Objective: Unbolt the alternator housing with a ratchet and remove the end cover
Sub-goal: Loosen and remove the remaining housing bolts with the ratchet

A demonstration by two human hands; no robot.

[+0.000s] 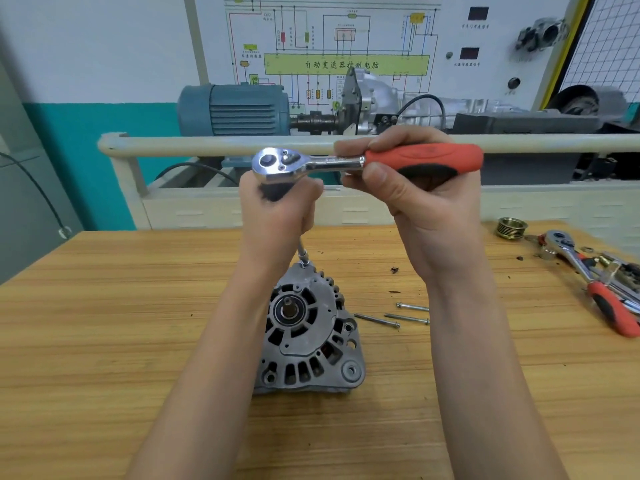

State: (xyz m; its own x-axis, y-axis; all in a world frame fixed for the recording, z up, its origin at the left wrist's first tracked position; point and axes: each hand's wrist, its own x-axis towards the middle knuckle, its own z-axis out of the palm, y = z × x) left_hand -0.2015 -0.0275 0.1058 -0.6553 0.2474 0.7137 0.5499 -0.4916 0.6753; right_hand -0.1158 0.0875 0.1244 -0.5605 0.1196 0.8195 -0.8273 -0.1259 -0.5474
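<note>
The left hand has its fingers wrapped round the extension under the ratchet head, which runs down to a bolt at the far edge of the alternator, standing on the desk. The right hand grips the red handle. This looks like the unbolting step; three bolts already lie loose. Next comes a steady swing. No containers show.

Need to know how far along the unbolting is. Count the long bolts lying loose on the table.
3: all right of the alternator, one nearest it, two beside the right forearm, which may hide more.
</note>
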